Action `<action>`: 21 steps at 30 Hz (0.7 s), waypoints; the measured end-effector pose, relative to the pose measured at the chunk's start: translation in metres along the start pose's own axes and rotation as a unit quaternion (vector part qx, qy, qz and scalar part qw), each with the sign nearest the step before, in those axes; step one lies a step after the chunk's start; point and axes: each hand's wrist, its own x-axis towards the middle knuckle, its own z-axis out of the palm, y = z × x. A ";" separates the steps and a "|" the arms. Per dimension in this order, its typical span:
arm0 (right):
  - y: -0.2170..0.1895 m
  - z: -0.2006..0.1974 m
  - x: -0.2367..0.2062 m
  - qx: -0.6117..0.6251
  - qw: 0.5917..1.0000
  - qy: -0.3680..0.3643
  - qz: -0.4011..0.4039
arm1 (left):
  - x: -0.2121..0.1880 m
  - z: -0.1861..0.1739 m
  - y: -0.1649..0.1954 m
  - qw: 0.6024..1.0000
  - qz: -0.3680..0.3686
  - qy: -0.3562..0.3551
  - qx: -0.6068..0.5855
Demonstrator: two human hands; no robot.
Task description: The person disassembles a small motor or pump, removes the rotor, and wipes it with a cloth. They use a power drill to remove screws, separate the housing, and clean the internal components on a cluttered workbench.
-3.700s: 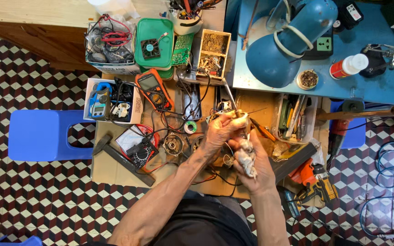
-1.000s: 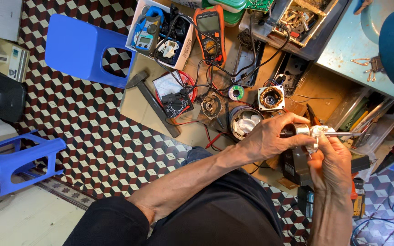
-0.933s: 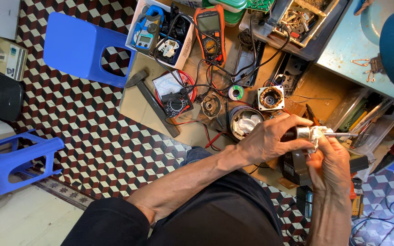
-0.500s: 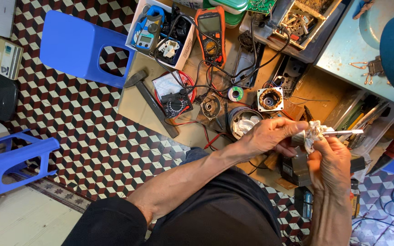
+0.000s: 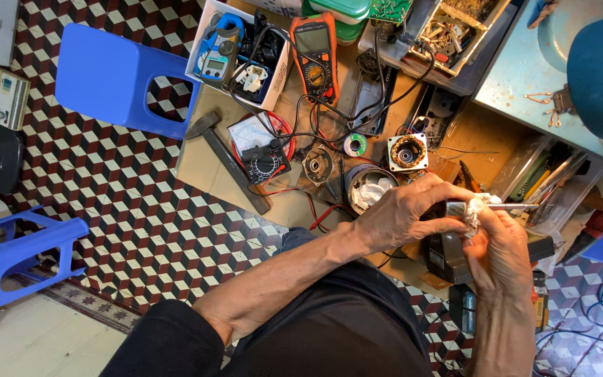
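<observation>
While I look down past the black lap, both hands meet nearest me, right of centre: left hand [image 5: 406, 213] closed around a small metal shaft part [image 5: 456, 208], right hand [image 5: 504, 248] gripping its other end through a white rag [image 5: 472, 213]. Just beyond: round can [image 5: 368, 187] with white wadding. Farther left: dial meter [image 5: 263, 150], hammer [image 5: 225, 157]. Farthest: orange meter [image 5: 313, 45], blue stool [image 5: 116, 77].

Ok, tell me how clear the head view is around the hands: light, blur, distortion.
Head view: soft, even light without harsh shadows; left hand and right hand look sharp, as does the small metal shaft part they hold, wrapped in a white rag; wide-angle bending shows at the edges, where the blue stool leans.
</observation>
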 end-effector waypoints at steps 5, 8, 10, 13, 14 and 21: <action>-0.002 0.015 -0.004 -0.008 1.000 -0.014 -0.003 | -0.001 0.001 -0.002 0.999 -0.027 0.030 -0.028; -0.005 0.024 -0.004 -0.019 1.000 -0.016 -0.007 | -0.003 0.003 -0.011 0.982 -0.130 0.024 -0.138; -0.004 0.028 -0.002 -0.036 0.999 -0.034 -0.020 | -0.005 0.004 -0.018 0.958 -0.173 0.020 -0.226; -0.004 0.030 -0.003 -0.053 0.997 -0.045 -0.022 | -0.006 0.006 -0.026 0.931 -0.199 0.012 -0.306; -0.003 0.031 -0.004 -0.058 0.997 -0.046 -0.019 | -0.007 0.005 -0.028 0.923 -0.222 0.003 -0.315; 0.004 0.036 -0.007 -0.027 0.997 -0.049 -0.048 | -0.013 0.008 -0.032 0.915 -0.251 -0.002 -0.317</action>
